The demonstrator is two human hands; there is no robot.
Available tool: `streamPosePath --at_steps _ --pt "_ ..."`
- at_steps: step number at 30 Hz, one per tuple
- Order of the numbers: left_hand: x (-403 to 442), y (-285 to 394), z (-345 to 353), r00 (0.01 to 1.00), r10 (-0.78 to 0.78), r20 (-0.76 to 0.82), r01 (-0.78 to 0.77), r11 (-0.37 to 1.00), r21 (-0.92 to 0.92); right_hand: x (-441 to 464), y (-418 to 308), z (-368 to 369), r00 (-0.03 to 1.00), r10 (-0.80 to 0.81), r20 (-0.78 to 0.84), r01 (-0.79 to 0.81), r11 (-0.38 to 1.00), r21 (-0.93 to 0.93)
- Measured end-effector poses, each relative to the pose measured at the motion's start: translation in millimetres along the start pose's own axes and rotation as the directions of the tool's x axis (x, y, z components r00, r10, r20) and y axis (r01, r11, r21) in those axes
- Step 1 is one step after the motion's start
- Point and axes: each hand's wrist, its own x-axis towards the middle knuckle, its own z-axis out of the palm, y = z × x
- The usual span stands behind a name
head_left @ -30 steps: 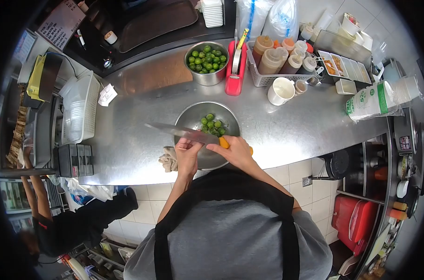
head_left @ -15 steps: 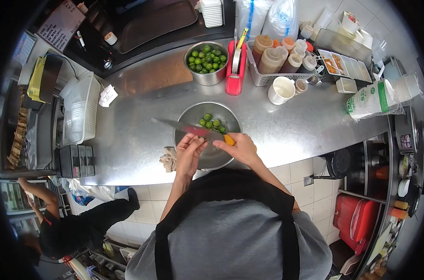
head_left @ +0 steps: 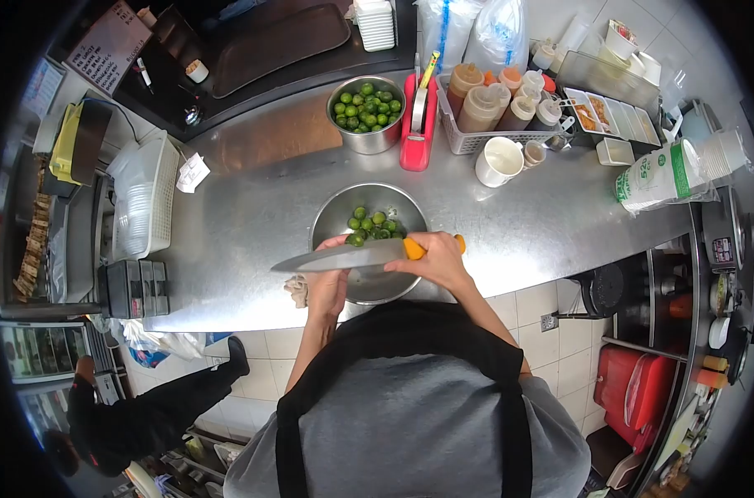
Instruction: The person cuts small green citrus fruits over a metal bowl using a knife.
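My right hand (head_left: 434, 259) is closed around the yellow handle (head_left: 415, 248) of a large kitchen knife, whose broad blade (head_left: 335, 256) points left across the bowl. Behind the blade, my left hand (head_left: 330, 286) has its fingertips against a green lime (head_left: 354, 240); part of the fingers is covered by the blade. Several more limes (head_left: 379, 218) lie in the steel bowl (head_left: 325, 207) under both hands. A crumpled beige cloth (head_left: 295, 290) sits beside my left wrist.
Farther back stand a steel pot (head_left: 369, 143) of limes and a red tape dispenser (head_left: 416, 149). A basket (head_left: 485, 143) of sauce bottles, a white cup (head_left: 501, 160) and packaged cups (head_left: 659, 174) are to the right. A white basket (head_left: 163, 199) holds lids. Another person (head_left: 144, 419) is at lower left.
The knife has come lower and nearer, its blade now in front of my left hand. My left fingers have reached to a lime in the bowl. The other person's raised arm has dropped.
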Motion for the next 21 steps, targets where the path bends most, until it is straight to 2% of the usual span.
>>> streamPosePath --at_steps 2,5,8,12,15,17,18,19,20,21 --pt "0.9 0.4 -3.5 1.000 0.018 0.022 -0.018 1.000 -0.005 1.4 9.2 -2.3 0.998 0.052 0.032 -0.051 0.998 -0.023" --pt "0.6 -9.6 1.5 0.994 -0.069 0.087 0.071 0.997 -0.020 -0.3 -1.5 11.6 0.982 -0.126 -0.140 0.131 0.991 0.031" --pt "1.7 -5.9 3.4 0.991 -0.084 0.101 0.089 0.995 -0.044 1.5 -3.7 6.1 0.982 -0.148 -0.116 0.151 0.988 0.023" --pt "-0.4 1.4 -3.2 0.992 -0.108 0.060 0.112 0.991 -0.069 2.3 7.0 -1.9 0.999 -0.020 -0.042 0.021 1.000 0.014" --pt "9.7 -4.9 -23.9 0.956 -0.159 0.245 0.226 0.933 -0.281 -1.6 6.1 -4.4 1.000 0.013 0.015 -0.014 1.000 0.009" --pt "21.3 -9.4 -30.1 0.971 -0.176 0.161 0.200 0.970 -0.142 -2.7 -0.5 -11.1 0.996 0.027 0.086 -0.028 0.999 0.020" --pt "25.6 -7.0 -28.9 0.977 -0.178 0.114 0.187 0.980 -0.071 -3.0 1.7 -8.1 0.994 0.055 0.098 -0.066 0.991 0.113" --pt "29.0 -4.9 -27.5 0.978 -0.143 0.151 0.090 0.946 0.312 -3.3 7.2 -2.5 0.990 0.082 0.113 -0.104 0.974 0.203" --pt "33.4 -3.0 -24.2 0.972 -0.126 0.201 -0.034 0.765 0.643 -3.0 12.0 1.1 0.986 0.111 0.127 -0.144 0.946 0.290" --pt "37.4 -2.5 -19.5 0.959 -0.129 0.252 -0.165 0.469 0.868 -3.0 14.6 2.1 0.986 0.125 0.108 -0.155 0.924 0.348"
